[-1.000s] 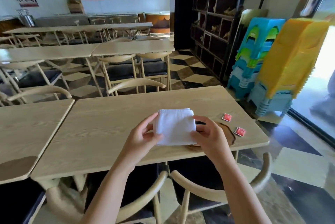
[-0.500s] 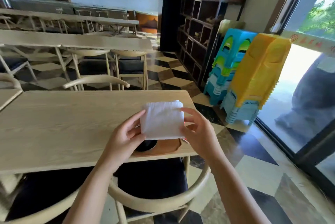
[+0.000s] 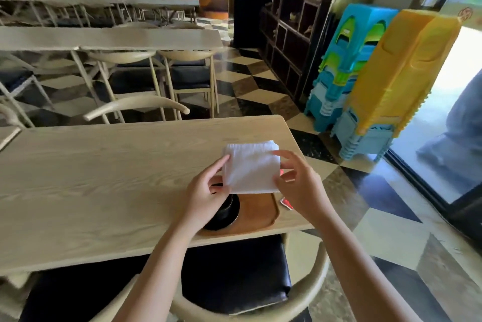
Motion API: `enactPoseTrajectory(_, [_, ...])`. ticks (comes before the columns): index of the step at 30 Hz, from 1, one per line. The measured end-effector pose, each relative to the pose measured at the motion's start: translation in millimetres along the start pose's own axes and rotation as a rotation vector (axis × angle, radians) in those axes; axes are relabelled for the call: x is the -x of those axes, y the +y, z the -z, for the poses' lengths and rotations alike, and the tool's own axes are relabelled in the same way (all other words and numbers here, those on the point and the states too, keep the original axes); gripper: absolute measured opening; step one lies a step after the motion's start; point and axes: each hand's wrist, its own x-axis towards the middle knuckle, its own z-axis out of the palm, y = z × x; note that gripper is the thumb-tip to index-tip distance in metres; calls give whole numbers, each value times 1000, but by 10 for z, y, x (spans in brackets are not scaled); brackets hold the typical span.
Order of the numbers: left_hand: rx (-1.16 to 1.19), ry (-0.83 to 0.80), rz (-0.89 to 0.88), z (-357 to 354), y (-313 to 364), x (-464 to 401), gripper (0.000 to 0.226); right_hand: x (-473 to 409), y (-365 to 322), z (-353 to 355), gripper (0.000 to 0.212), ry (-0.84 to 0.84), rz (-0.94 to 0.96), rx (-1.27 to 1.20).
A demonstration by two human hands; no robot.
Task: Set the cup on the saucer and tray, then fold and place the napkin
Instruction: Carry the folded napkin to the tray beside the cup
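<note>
A folded white napkin (image 3: 251, 167) is held up above the table's right end. My left hand (image 3: 206, 192) pinches its left edge and my right hand (image 3: 300, 186) pinches its right edge. Below them a brown wooden tray (image 3: 257, 213) lies at the table's front edge. On its left part a black saucer (image 3: 223, 220) carries a black cup (image 3: 229, 203), both largely hidden by my left hand and the napkin.
Small red packets (image 3: 286, 203) lie on the light wooden table (image 3: 104, 178) just right of the tray. A chair with a black seat (image 3: 234, 277) stands under the table's front edge. Stacked blue and yellow plastic stools (image 3: 378, 73) stand to the right.
The camera has tilted down and swung, so the tray, saucer and cup show more. Both hands still hold the folded napkin above the tray.
</note>
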Motion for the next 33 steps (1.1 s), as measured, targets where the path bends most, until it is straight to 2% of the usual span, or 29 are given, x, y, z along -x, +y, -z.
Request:
enactPoseTrajectory(7, [-77, -46, 13, -217, -541, -550, 74, -502, 382, -200, 47, -12, -132, 41])
enactPoseTrajectory(10, [-108, -63, 30, -356, -724, -674, 71, -633, 627, -275, 48, -28, -166, 71])
enactPoseTrajectory(16, [-236, -29, 124, -816, -1046, -822, 62, -956, 1212, -394, 51, -120, -226, 92])
enactPoseTrajectory(22, [-392, 22, 287, -1337, -1479, -884, 65, -1188, 1862, -693, 53, -262, -288, 128])
enactPoseTrajectory(28, [-640, 35, 416, -1668, -1765, -920, 68, -1284, 2231, -920, 53, -331, -270, 210])
enactPoseTrajectory(31, [-769, 38, 498, -1781, -1740, -962, 70, -1294, 2320, -961, 53, -347, -237, 317])
enactPoseTrajectory(33, [-821, 49, 491, -1830, -1688, -957, 71, -1301, 2361, -968, 49, -357, -191, 430])
